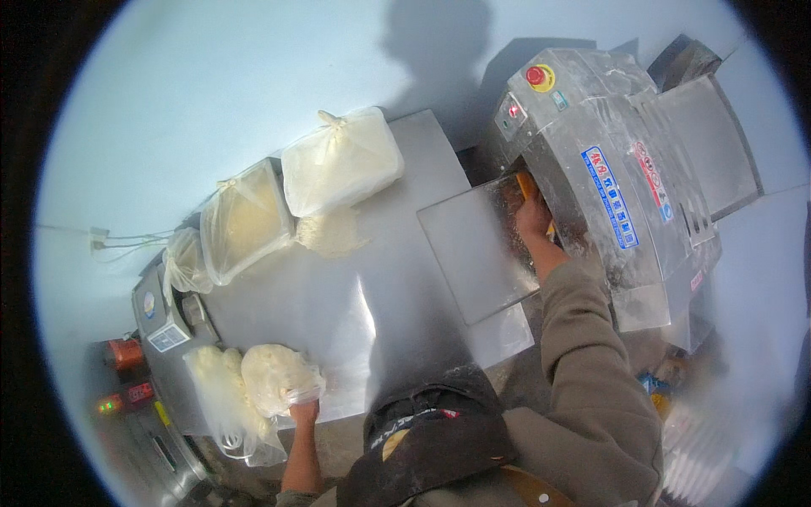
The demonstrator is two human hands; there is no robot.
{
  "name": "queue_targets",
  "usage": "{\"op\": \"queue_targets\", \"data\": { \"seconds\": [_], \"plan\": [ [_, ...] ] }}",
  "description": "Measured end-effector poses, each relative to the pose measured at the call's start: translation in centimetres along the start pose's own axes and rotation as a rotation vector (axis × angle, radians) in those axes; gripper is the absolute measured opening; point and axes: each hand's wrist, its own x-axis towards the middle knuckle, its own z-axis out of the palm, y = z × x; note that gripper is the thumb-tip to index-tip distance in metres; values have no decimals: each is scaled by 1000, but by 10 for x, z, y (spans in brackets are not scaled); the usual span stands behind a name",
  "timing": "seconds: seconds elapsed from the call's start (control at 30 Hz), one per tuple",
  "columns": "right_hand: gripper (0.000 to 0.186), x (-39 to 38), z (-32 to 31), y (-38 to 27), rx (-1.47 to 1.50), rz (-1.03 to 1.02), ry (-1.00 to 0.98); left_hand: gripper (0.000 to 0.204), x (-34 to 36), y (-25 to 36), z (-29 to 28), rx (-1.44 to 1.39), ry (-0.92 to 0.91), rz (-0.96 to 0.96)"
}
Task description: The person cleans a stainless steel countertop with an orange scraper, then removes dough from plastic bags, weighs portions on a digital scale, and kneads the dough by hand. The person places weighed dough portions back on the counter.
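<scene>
At the near left of the steel table, my left hand is closed on the gathered edge of a clear plastic bag of pale dough. More pale dough in a second plastic bag lies right beside it. My right hand reaches into the opening of a steel machine on the right. An orange bar shows on both sides of that hand, and its fingers seem wrapped round it. Below the hand a flat metal plate juts out from the machine over the table.
Along the wall stand two bag-covered tubs, one whitish and one yellowish, with spilled flour in front. A small scale-like device sits at the table's left end. The machine carries a red button. Stacked white things stand at lower right.
</scene>
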Motion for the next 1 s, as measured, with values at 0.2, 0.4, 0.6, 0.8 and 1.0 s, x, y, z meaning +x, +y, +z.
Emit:
{"op": "queue_targets", "data": {
  "seconds": [0.2, 0.4, 0.6, 0.8, 1.0],
  "plan": [
    [42, 3, 1, -9, -5, -24, -82, 59, 6, 2, -7, 74, -278, -128],
    [32, -68, -56, -100, 75, -242, -482, 60, 15, -12, 11, 261, -262, 49],
    [30, -60, -88, -89, 80, -38, -404, 65, 15, -18, 21, 211, -210, 17],
    [32, -44, -48, 29, -14, 157, -146, 75, 16, -10, 7, 164, -326, -103],
    [32, -96, -54, -20, -27, 113, -324, 91, 19, -2, -3, 106, -336, -121]
  ]
}}
